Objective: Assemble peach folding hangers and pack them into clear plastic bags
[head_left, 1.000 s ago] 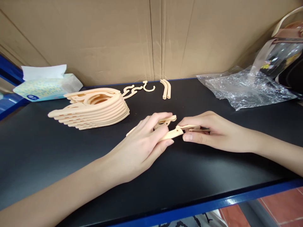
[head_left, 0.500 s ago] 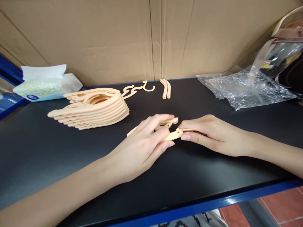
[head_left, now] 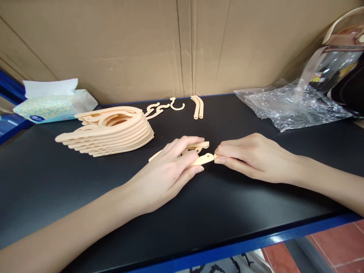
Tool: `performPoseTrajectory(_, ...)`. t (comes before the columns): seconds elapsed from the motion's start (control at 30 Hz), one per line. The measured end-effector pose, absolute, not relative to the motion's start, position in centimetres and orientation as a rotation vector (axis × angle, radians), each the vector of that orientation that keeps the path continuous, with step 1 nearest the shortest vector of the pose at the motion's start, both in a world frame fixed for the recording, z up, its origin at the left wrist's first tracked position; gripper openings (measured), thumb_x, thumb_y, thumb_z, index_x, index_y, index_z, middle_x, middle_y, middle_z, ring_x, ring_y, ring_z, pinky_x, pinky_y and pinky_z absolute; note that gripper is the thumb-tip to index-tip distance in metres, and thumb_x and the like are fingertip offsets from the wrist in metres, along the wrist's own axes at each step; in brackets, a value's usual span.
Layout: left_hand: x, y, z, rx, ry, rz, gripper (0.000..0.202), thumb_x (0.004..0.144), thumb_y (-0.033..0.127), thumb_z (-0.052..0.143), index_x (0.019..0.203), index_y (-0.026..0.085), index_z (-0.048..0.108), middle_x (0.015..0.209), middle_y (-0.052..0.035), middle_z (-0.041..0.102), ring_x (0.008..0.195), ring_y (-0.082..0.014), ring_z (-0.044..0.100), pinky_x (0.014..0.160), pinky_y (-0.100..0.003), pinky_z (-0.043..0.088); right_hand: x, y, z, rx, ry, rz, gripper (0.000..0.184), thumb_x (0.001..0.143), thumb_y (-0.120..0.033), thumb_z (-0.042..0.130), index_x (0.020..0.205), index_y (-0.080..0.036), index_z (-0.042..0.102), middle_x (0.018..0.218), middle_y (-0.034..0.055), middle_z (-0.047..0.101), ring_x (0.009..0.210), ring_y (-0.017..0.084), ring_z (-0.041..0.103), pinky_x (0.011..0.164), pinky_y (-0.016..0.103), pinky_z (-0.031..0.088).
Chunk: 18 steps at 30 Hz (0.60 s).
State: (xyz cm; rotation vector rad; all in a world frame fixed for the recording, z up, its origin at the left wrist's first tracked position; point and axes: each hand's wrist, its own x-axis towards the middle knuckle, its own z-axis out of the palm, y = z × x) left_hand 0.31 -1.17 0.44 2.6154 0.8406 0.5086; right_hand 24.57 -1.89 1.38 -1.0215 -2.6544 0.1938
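Note:
My left hand (head_left: pixel 167 172) is closed around a peach plastic hanger body (head_left: pixel 202 159) lying on the black tabletop (head_left: pixel 85 197). My right hand (head_left: pixel 250 156) pinches a thin peach arm piece at the hanger body's right tip; the piece is almost wholly hidden under the fingers. Left of my hands rests a stack of several finished peach hangers (head_left: pixel 109 131). Behind it lie loose hooks (head_left: pixel 167 106) and two curved arm pieces (head_left: pixel 198 106).
A tissue pack (head_left: pixel 54 104) sits at the far left. Crumpled clear plastic (head_left: pixel 290 104) and a bag (head_left: pixel 338 62) occupy the far right. A cardboard wall (head_left: pixel 170 45) closes the back. The table's blue front edge (head_left: pixel 256 244) runs below my arms.
My right hand has slid left, so the arm piece that showed under its fingers is now hidden against the hanger tip. Both hands sit slightly lower and closer together.

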Motion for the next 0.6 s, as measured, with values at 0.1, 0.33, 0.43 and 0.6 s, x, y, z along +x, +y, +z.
performPoseTrajectory(0.1,0.28,-0.98,0.40,2.624,0.839,0.500,0.026,0.104,0.032,0.036,0.110,0.021,0.059,0.141,-0.0056,0.046,0.123,-0.0217,0.050,0.104,-0.040,0.045,24.55,-1.92,1.35,-1.022,-2.651,0.186,0.033,0.104,-0.036,0.032,0.083,-0.020,0.053,0.069,-0.0023,0.054,0.052,0.010,0.040,0.051,0.025,0.027)
performPoseTrajectory(0.33,0.36,-1.05,0.43,2.639,0.825,0.479,0.027,0.104,0.032,0.036,0.115,0.022,0.059,0.142,-0.0069,0.045,0.122,-0.0221,0.050,0.102,-0.040,0.046,24.32,-1.84,1.26,-1.045,-2.597,0.470,0.030,0.101,-0.046,0.039,0.087,-0.021,0.049,0.077,0.0000,0.060,0.058,0.012,0.050,0.056,0.024,0.033)
performPoseTrajectory(0.43,0.38,-1.20,0.46,2.645,0.811,0.456,0.028,0.103,0.032,0.037,0.114,0.022,0.061,0.142,-0.0061,0.044,0.123,-0.0220,0.049,0.103,-0.041,0.046,24.19,-1.84,1.19,-1.020,-2.572,0.569,0.030,0.101,-0.045,0.040,0.085,-0.021,0.049,0.074,-0.0010,0.059,0.057,0.011,0.049,0.056,0.024,0.033)
performPoseTrajectory(0.6,0.35,-1.22,0.38,2.652,0.822,0.460,0.029,0.103,0.032,0.037,0.117,0.023,0.061,0.143,-0.0060,0.045,0.124,-0.0226,0.048,0.104,-0.042,0.045,24.07,-1.86,1.23,-1.039,-2.577,0.635,0.030,0.102,-0.043,0.038,0.092,-0.021,0.055,0.076,-0.0001,0.060,0.059,0.012,0.051,0.058,0.024,0.035)
